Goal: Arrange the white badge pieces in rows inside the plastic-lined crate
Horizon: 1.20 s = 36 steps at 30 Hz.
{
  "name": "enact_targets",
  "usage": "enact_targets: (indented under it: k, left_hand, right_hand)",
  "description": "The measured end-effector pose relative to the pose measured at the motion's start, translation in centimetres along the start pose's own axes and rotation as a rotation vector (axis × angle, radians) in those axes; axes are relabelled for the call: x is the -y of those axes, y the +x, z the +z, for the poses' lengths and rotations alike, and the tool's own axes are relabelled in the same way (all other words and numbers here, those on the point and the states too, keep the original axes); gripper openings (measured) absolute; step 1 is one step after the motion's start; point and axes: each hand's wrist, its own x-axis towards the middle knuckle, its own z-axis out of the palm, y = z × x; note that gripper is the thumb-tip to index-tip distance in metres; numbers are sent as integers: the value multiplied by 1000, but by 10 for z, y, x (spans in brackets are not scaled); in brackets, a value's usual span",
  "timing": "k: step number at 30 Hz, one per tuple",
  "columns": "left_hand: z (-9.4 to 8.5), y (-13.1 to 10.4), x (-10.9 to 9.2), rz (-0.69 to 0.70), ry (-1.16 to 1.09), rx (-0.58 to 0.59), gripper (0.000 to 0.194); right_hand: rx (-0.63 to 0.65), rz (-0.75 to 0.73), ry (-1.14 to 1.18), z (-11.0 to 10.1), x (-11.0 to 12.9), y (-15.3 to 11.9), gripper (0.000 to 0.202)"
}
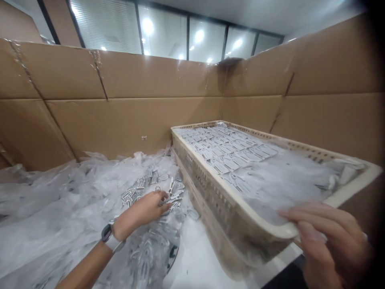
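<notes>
Small cardboard print (144, 137) was unreadable; left hand (153, 205) curled over grey arched pieces (140, 183), right hand (327, 233) at basket rim (282, 230), grips unclear.

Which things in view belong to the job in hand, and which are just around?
Part of the job, apparently:
left hand, at loose flat parts
right hand, at corner of perforated plastic basket
rows of flat parts inside

Just around:
cardboard walls
glass windows
smartwatch, left wrist
heaped clear plastic (role unclear)
</notes>
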Motion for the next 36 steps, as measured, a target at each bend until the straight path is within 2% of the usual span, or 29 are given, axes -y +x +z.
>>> enact_targets:
  k: [4,7,10,14,19,22,24,27,33,36]
  left_hand:
    - [5,27,-12,38,74,16,40]
    - [18,38,-13,28,144,28,35]
    - [35,42,-9,5,201,27,38]
    - [46,47,-3,-40,226,37,56]
    - [44,53,-1,-61,219,93,70]
    - [44,54,1,-51,209,113,63]
    - [43,52,3,-40,199,101,52]
    - [40,48,5,-26,181,57,46]
    - [30,40,13,1,102,-78,56]
    - [26,36,21,9,49,-156,55]
  right_hand:
    - [-191,28,0,18,20,3,23]
    - [-271,117,26,29,28,3,24]
    - [-298,140,49,32,29,-2,24]
    - [-263,118,55,26,24,-9,26]
    - [-217,157,-4,26,25,-6,24]
    - [-300,57,-49,32,25,0,28]
    - [-324,45,-58,35,25,2,30]
    - [-324,69,-50,36,26,3,30]
    - [-243,75,-63,22,30,7,28]
    - [-204,20,-75,19,24,4,30]
